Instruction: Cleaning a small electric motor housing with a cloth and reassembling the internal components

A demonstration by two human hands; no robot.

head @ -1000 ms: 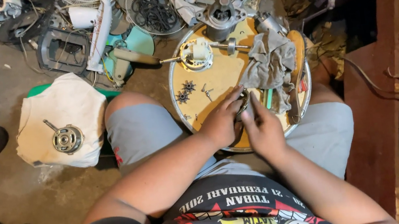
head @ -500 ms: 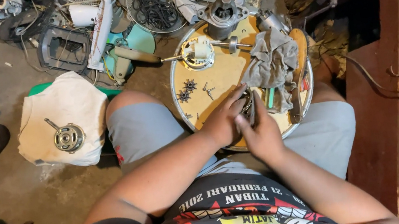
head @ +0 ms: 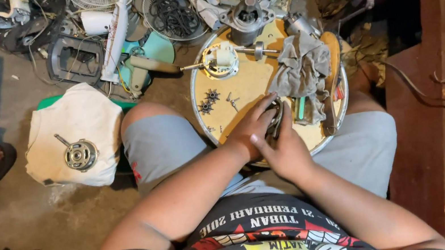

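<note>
Grey shorts, black printed T-shirt, bare forearms.

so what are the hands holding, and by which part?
Both the left hand and right hand close on a small metal part over the round tray; the exact grip is hidden.

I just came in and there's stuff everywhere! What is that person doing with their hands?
A person sits on the floor with a round tray on their lap. The left hand and right hand are pressed together around a small metal part on the tray. A grey rag and little gear-like pieces lie on it too. A small motor rests on a white cloth nearby.
</note>
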